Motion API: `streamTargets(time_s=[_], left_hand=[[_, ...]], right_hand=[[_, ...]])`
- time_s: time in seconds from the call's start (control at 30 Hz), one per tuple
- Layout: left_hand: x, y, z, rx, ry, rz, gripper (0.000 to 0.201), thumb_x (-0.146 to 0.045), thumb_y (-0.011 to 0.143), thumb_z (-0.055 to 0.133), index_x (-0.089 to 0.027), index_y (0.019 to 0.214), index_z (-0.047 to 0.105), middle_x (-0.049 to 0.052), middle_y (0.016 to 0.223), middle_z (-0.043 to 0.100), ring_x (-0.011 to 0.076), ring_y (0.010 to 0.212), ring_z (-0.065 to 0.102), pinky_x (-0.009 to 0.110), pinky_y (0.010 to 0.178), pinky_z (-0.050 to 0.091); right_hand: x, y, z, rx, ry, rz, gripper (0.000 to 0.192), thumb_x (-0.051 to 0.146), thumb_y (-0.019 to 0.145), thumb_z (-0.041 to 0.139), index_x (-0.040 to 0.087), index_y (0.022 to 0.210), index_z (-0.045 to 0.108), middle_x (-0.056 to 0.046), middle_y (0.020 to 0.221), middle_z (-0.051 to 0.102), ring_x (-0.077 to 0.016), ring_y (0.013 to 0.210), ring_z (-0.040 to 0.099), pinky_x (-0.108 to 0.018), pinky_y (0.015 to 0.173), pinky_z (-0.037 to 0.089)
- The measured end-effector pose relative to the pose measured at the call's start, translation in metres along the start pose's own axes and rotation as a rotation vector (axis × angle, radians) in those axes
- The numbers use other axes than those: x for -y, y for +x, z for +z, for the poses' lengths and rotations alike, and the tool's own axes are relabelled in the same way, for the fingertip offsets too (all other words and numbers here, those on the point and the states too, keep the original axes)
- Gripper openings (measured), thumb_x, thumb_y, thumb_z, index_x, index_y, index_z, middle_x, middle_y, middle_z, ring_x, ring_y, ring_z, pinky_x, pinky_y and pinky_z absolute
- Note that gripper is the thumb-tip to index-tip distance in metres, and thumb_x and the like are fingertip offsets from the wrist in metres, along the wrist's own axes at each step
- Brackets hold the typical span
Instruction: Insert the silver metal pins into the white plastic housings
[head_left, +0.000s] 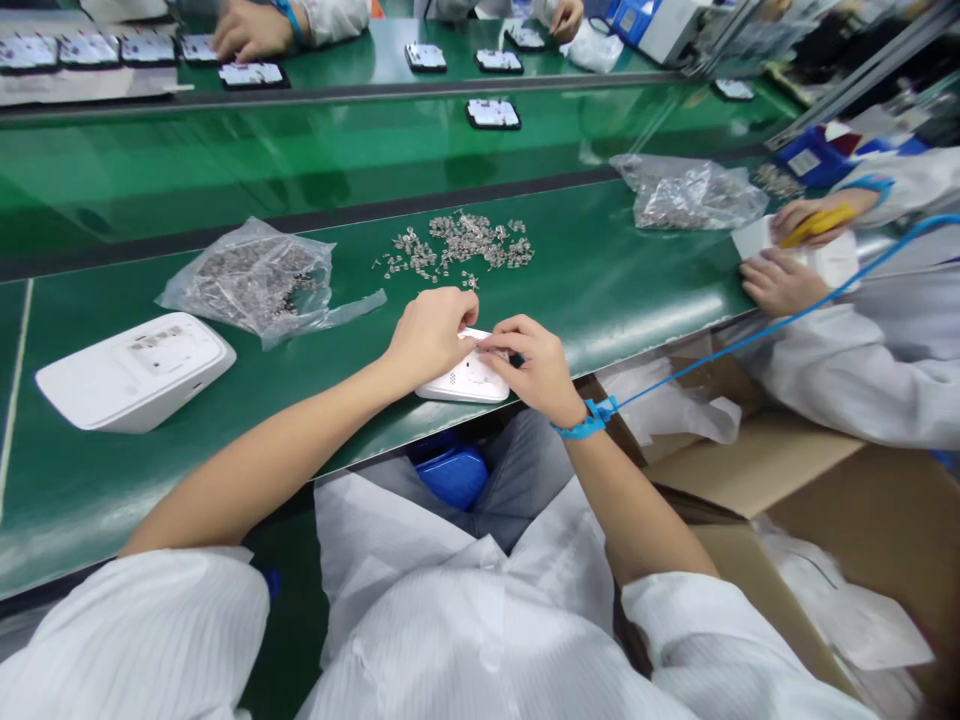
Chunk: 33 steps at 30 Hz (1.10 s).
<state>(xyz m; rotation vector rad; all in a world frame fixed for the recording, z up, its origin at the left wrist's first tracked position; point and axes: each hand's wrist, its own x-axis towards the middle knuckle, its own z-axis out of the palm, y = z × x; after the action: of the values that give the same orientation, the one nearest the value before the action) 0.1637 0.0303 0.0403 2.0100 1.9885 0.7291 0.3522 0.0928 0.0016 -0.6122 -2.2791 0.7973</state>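
A small white plastic housing (466,382) lies on the green belt near its front edge. My left hand (429,332) rests curled on its left side and holds it. My right hand (534,365) pinches at its top right corner, fingers closed on something too small to make out. A blue wrist strap (589,420) with a coiled cord sits on my right wrist. Just beyond my hands lies a loose pile of small metal parts (461,245).
A larger white housing (135,370) lies at left, beside a plastic bag of metal parts (251,280). Another bag (686,192) lies at right near a co-worker's hands (780,280). Boards ride the far belt (493,113). An open cardboard box (787,480) stands at my right.
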Motion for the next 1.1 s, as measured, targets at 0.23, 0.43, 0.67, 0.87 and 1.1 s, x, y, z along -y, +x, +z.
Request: streamTargets(time_s=[0.23, 0.43, 0.67, 0.87, 1.1], left_hand=[[-0.001, 0.007, -0.002, 0.014, -0.048, -0.019, 0.013, -0.012, 0.063, 0.064, -0.021, 0.072, 0.06, 0.0, 0.072, 0.065, 0.0187, 0.07, 0.059, 0.032, 0.063, 0.038], [-0.002, 0.012, -0.005, 0.057, -0.114, -0.058, 0.014, -0.012, 0.059, 0.064, -0.022, 0.069, 0.059, -0.002, 0.068, 0.065, 0.0169, 0.064, 0.056, 0.032, 0.061, 0.039], [-0.006, 0.01, -0.002, 0.021, -0.034, 0.001, 0.011, -0.017, 0.06, 0.062, -0.022, 0.067, 0.056, -0.001, 0.068, 0.063, 0.0181, 0.066, 0.057, 0.032, 0.062, 0.04], [0.001, 0.01, -0.01, 0.06, -0.169, -0.042, 0.015, -0.012, 0.063, 0.056, -0.02, 0.073, 0.064, -0.003, 0.065, 0.063, 0.0139, 0.06, 0.055, 0.029, 0.062, 0.041], [-0.003, 0.008, -0.008, 0.07, -0.115, -0.031, 0.013, -0.013, 0.066, 0.06, -0.021, 0.075, 0.063, -0.002, 0.069, 0.064, 0.0159, 0.065, 0.058, 0.029, 0.062, 0.041]], right_hand=[[-0.002, -0.014, 0.014, -0.143, 0.013, -0.035, 0.019, 0.026, 0.097, 0.063, 0.026, 0.093, 0.081, -0.006, 0.099, 0.072, -0.0209, 0.095, 0.065, -0.039, 0.083, 0.054], [-0.008, -0.011, 0.011, -0.077, -0.073, -0.103, 0.023, 0.027, 0.101, 0.058, 0.026, 0.095, 0.08, -0.008, 0.103, 0.072, -0.0224, 0.095, 0.062, -0.041, 0.086, 0.051], [-0.006, -0.008, 0.008, 0.009, -0.147, -0.089, 0.019, 0.027, 0.101, 0.055, 0.024, 0.102, 0.075, -0.008, 0.106, 0.068, -0.0228, 0.097, 0.061, -0.039, 0.088, 0.051], [0.0, 0.011, 0.001, 0.033, -0.073, 0.099, 0.015, 0.017, 0.079, 0.07, 0.018, 0.094, 0.07, -0.006, 0.1, 0.065, -0.015, 0.069, 0.056, -0.032, 0.071, 0.049], [0.004, 0.026, -0.009, 0.085, -0.107, 0.102, 0.007, 0.015, 0.074, 0.074, 0.018, 0.079, 0.07, -0.003, 0.079, 0.065, -0.017, 0.071, 0.057, -0.032, 0.07, 0.044]])
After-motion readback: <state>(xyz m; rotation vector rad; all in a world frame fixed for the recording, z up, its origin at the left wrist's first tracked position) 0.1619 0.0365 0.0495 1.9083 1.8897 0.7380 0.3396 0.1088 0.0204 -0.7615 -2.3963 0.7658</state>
